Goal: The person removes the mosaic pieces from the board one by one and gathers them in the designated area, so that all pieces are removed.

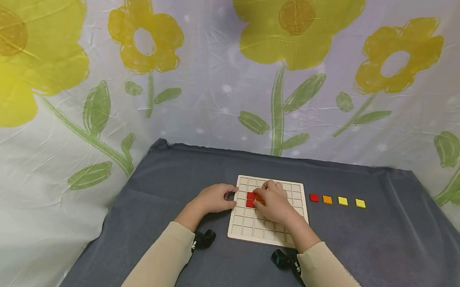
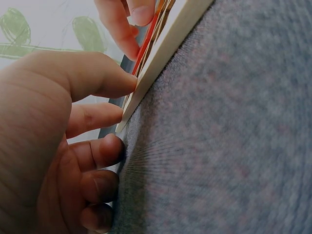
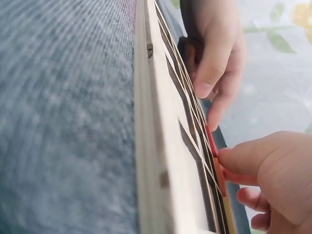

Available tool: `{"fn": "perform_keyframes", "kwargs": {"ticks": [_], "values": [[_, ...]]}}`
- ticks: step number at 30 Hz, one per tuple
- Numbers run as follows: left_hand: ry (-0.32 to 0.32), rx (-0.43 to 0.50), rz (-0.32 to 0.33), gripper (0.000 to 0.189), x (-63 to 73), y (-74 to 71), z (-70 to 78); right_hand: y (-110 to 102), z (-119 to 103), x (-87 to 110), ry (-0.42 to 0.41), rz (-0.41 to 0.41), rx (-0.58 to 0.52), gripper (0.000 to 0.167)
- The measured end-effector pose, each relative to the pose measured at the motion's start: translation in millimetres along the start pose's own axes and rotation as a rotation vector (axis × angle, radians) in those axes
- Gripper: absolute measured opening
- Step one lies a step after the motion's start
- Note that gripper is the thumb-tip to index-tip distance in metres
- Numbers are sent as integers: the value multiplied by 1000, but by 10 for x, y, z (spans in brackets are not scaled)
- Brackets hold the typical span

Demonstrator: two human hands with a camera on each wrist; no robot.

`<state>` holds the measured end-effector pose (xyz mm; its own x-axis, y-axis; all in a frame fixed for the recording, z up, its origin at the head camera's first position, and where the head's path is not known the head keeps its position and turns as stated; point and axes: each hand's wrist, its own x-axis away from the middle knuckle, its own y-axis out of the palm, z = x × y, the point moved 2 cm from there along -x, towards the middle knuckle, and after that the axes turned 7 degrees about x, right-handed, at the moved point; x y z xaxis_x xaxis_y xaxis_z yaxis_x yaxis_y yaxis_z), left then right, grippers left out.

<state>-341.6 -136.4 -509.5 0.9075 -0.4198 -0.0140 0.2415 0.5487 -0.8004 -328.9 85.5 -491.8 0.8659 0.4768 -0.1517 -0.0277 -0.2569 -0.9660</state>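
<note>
A wooden grid board (image 1: 243,231) lies on the dark cloth. My left hand (image 1: 214,197) is at its left edge, thumb and index fingertip against the rim, other fingers loosely bent. On the board, red tiles (image 1: 250,203) fill neighbouring cells. My right hand (image 1: 275,204) reaches over the grid from the right. Its thumb and finger pinch an orange tile (image 1: 260,197) just right of the red ones, partly hidden by the hand. The right wrist view shows the right thumb (image 3: 239,157) at the tile's side, and a yellow tile (image 3: 229,214) nearer the camera.
To the right of the board, a loose red tile (image 1: 314,198), an orange tile (image 1: 327,200) and two yellow tiles (image 1: 342,201) lie in a row on the dark cloth (image 1: 368,247). A flower-printed curtain (image 1: 208,114) hangs behind the table.
</note>
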Motion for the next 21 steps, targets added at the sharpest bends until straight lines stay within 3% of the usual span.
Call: {"fn": "perform_keyframes", "kwargs": {"ticks": [14, 21], "values": [[2, -6, -2, 51, -13, -1, -6, -44, -40, -34, -52, 119, -68, 33], [9, -14, 0, 50, -1, -8, 10, -27, -71, -49, 4, 108, -117, 27]]}}
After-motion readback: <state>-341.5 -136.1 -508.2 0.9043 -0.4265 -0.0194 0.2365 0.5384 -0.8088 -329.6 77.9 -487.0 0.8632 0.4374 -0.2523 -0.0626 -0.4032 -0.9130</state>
